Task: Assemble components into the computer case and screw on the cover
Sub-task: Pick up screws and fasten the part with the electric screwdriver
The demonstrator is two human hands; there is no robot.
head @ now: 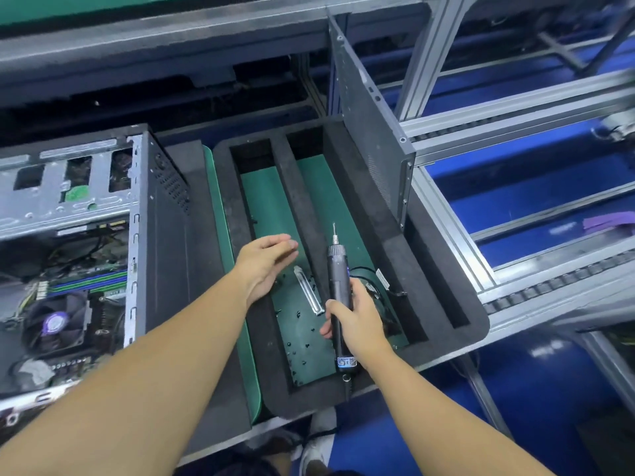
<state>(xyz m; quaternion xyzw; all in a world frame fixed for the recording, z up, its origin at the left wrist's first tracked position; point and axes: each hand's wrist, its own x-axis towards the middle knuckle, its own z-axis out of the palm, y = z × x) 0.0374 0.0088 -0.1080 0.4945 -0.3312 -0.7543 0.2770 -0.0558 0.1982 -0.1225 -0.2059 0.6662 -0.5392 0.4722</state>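
Now my right hand [357, 321] is wrapped round the barrel of the electric screwdriver [338, 269], its bit pointing to the far side, above the middle divider of the black foam tray [443, 297]. My left hand [264, 266] hovers with fingers straight and holds nothing, over the tray's left compartment. Just right of it, on that compartment's green floor, lie a slim metal strip [307, 290] and scattered small black screws [298, 316]. A black cable [395, 294] sits in the right compartment. The computer case [161, 214] lies open at the left, fan and board showing. The cover [364, 111] stands upright at the tray's far right edge.
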